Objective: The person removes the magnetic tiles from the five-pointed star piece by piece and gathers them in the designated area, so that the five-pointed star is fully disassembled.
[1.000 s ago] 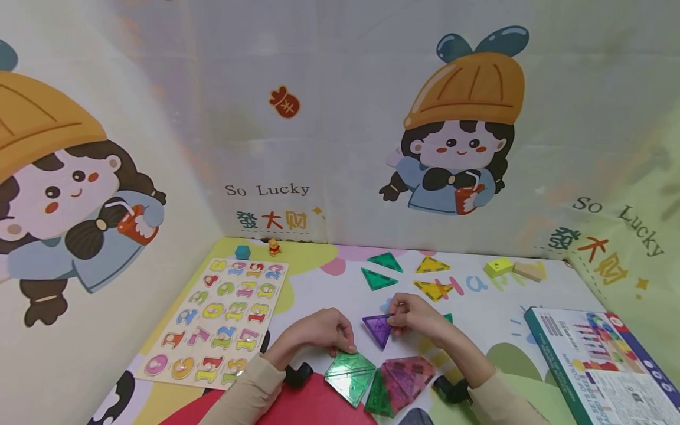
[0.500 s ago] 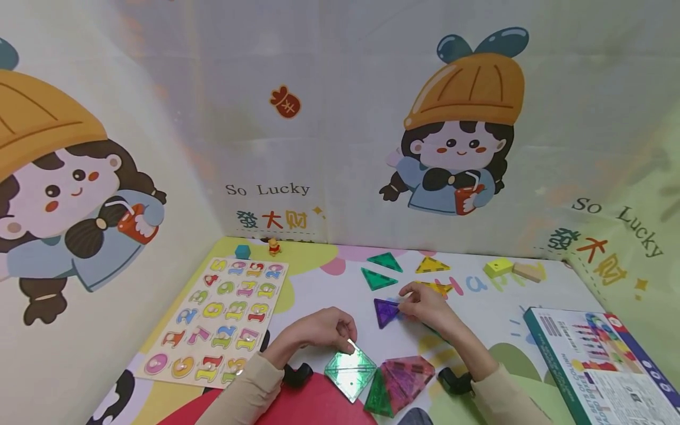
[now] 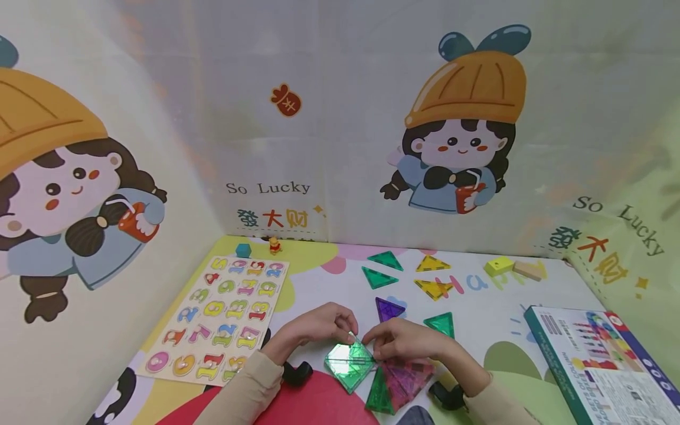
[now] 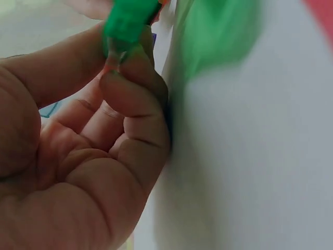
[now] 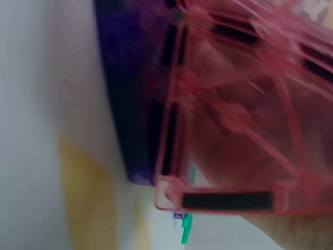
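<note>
My left hand [image 3: 326, 326] pinches the top corner of a raised green magnetic tile [image 3: 347, 363]; the left wrist view shows thumb and finger on a green tile corner [image 4: 127, 21]. A line across the green diamond suggests two joined triangles. At its right edge, my right hand [image 3: 409, 339] holds the upper right side between bent fingers; the exact grip is partly hidden. Pink magnetic tiles [image 3: 411, 375] and a green triangle [image 3: 379, 392] adjoin the diamond. The right wrist view has a pink tile [image 5: 229, 202] in front of the palm. A purple triangle [image 3: 389, 309] lies just behind the right hand.
Green [image 3: 379, 277] and yellow triangles [image 3: 432, 289] lie farther back, another green triangle [image 3: 442, 324] to the right. A number puzzle board [image 3: 212, 319] is at left, a tile box [image 3: 600, 360] at right. Small blocks [image 3: 499, 265] and a bear figurine [image 3: 274, 245] stand behind.
My right hand moved the purple triangle back and right, let it go, then came forward and left to the green tile. My left hand stays at the green tile's corner.
</note>
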Available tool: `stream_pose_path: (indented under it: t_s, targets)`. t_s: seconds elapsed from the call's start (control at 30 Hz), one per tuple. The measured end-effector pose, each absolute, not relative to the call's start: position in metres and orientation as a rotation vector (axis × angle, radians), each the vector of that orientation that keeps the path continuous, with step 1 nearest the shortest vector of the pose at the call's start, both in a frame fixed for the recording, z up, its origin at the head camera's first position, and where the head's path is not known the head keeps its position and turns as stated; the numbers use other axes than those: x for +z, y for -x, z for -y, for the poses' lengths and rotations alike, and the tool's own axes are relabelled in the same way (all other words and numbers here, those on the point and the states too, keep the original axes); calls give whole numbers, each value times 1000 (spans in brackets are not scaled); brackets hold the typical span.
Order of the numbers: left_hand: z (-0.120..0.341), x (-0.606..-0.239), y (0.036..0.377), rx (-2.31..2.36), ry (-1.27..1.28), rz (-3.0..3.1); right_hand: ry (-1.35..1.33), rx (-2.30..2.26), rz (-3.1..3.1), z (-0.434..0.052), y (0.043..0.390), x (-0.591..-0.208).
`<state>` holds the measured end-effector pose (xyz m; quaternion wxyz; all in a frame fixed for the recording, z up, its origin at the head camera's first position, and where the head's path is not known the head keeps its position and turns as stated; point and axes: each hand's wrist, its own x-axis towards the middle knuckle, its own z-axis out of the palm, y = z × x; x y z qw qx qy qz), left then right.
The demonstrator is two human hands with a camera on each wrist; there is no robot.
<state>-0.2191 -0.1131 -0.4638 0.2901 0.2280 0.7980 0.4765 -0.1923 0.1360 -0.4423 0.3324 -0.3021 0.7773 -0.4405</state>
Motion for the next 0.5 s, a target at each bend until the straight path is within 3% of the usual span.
stream_pose_path:
  t_s: [0.3, 0.5]
  targets:
    - [113, -465, 221, 1388, -575, -2037, 653, -1225, -2071, -131, 192, -449]
    - [110, -467, 222, 1467, -557, -1961, 698, -1197, -2127, -129, 191, -450]
